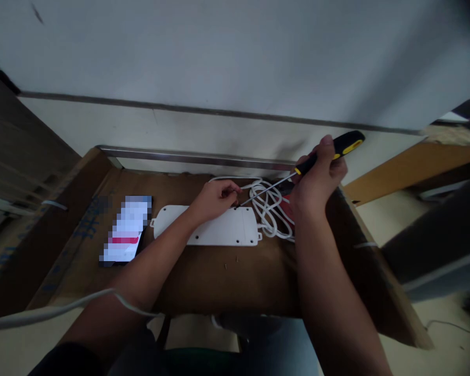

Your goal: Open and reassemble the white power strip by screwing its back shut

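Note:
A white power strip [219, 230] lies face down on brown cardboard, dark screw holes along its edges. My right hand [317, 175] is wrapped round the black and yellow handle of a screwdriver [272, 186], whose shaft slants down left to the strip's far edge. Its tip is close to a hole near the far right corner. My left hand [219, 198] rests over the strip's far edge with thumb and fingers pinched beside the tip; what they hold, if anything, is too small to make out. Loose small screws [231, 262] lie in front of the strip.
A coiled white cord [272, 209] lies right of the strip, with a dark and red object partly hidden behind my right wrist. A phone [127, 230] with a lit screen lies at left. Cardboard side walls [360, 261] enclose the work area; a white panel [219, 130] stands behind.

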Demonstrator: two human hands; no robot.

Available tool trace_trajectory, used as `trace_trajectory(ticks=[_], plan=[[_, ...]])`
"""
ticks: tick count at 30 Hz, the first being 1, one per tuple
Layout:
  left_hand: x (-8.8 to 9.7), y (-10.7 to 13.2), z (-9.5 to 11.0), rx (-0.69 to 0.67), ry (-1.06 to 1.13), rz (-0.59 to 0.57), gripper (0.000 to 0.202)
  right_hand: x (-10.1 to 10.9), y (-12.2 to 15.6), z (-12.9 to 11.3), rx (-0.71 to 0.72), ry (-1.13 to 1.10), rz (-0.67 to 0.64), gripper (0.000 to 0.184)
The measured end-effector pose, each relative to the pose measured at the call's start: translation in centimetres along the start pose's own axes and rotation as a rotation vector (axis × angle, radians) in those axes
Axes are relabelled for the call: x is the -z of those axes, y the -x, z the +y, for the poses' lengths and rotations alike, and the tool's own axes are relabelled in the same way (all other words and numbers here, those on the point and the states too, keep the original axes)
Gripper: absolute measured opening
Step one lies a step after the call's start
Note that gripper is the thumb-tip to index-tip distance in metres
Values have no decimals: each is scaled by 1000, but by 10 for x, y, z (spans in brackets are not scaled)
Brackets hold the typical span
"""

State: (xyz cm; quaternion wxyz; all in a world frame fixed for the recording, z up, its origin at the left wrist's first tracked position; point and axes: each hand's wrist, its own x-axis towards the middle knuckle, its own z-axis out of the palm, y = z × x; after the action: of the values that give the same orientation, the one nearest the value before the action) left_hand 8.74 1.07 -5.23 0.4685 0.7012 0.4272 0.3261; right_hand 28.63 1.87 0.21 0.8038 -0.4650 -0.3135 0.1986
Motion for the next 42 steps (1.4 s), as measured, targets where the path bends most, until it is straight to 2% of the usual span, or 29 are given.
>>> trace_trajectory(ticks=[7, 9, 15, 23, 33, 42], plan=[[16, 7, 8, -123, -86, -225, 28, 0, 2, -3, 14, 9, -10, 39], [19, 9, 9, -140, -68, -255, 26, 0, 2, -4, 10, 14, -9, 39], [17, 10, 9, -122, -7, -236, 18, -1, 1, -3, 22, -4, -3, 39], [17, 11, 7, -115, 27, -224, 19, 1, 0, -4, 62, 10, 11, 40], [25, 10, 10, -152, -16, -305, 29, -2, 5, -12, 112, -26, 1, 39], [20, 9, 11, -139, -65, -237, 30, -1, 15, -16, 175, 15, -81, 43]])
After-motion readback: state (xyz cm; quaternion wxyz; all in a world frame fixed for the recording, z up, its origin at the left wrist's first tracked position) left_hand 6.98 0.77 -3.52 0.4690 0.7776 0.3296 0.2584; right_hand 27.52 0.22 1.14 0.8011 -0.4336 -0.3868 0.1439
